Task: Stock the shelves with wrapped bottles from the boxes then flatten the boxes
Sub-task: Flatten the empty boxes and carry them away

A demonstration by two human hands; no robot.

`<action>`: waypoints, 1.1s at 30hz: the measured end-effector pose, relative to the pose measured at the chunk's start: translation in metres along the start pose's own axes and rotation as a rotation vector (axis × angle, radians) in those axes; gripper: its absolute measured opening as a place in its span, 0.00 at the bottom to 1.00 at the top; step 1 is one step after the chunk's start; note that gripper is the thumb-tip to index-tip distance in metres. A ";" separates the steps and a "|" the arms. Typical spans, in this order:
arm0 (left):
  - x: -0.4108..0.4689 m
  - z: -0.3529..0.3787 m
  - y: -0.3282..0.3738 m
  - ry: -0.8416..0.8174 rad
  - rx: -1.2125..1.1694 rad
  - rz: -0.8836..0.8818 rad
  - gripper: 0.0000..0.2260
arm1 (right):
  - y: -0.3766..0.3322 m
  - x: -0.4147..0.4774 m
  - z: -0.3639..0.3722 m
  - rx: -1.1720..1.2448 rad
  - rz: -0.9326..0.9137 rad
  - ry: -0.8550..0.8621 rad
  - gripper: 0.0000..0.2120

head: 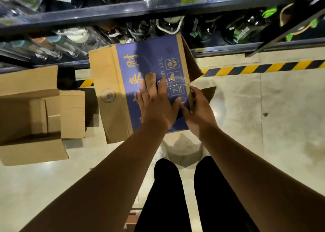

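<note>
A brown cardboard box with a purple printed panel [123, 70] is held in front of me, above the floor and below the shelf edge. My left hand [156, 103] lies flat on the purple panel with fingers spread, over a strip of clear tape. My right hand [197, 112] grips the box's right edge, fingers curled round it beside a loose flap [191, 63]. Wrapped bottles [73, 38] lie on the dark metal shelves [158, 8] above the box.
A second open cardboard box [31, 112] with its flaps spread sits on the floor at the left. A yellow and black hazard stripe [263, 68] runs along the pale floor by the shelf base. My legs [168, 196] are at the bottom centre.
</note>
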State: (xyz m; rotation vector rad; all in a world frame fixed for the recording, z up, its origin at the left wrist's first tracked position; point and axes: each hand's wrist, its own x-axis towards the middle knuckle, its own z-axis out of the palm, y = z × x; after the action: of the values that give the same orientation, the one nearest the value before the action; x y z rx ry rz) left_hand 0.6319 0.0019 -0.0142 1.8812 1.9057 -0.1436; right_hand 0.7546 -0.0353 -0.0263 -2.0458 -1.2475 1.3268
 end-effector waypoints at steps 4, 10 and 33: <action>0.004 0.010 0.033 -0.006 0.001 -0.081 0.40 | 0.009 -0.006 -0.008 -0.036 -0.023 0.011 0.11; 0.015 0.023 0.058 -0.033 0.077 -0.194 0.50 | 0.016 -0.011 -0.009 0.238 0.178 0.108 0.26; -0.001 0.042 -0.008 0.089 0.124 -0.209 0.48 | 0.045 0.037 -0.012 0.173 0.517 -0.245 0.19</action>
State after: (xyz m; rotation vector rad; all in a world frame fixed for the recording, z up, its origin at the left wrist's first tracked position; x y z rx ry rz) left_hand 0.6342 -0.0159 -0.0526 1.7886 2.1985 -0.2532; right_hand 0.7920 -0.0258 -0.0720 -2.2105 -0.6699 1.8888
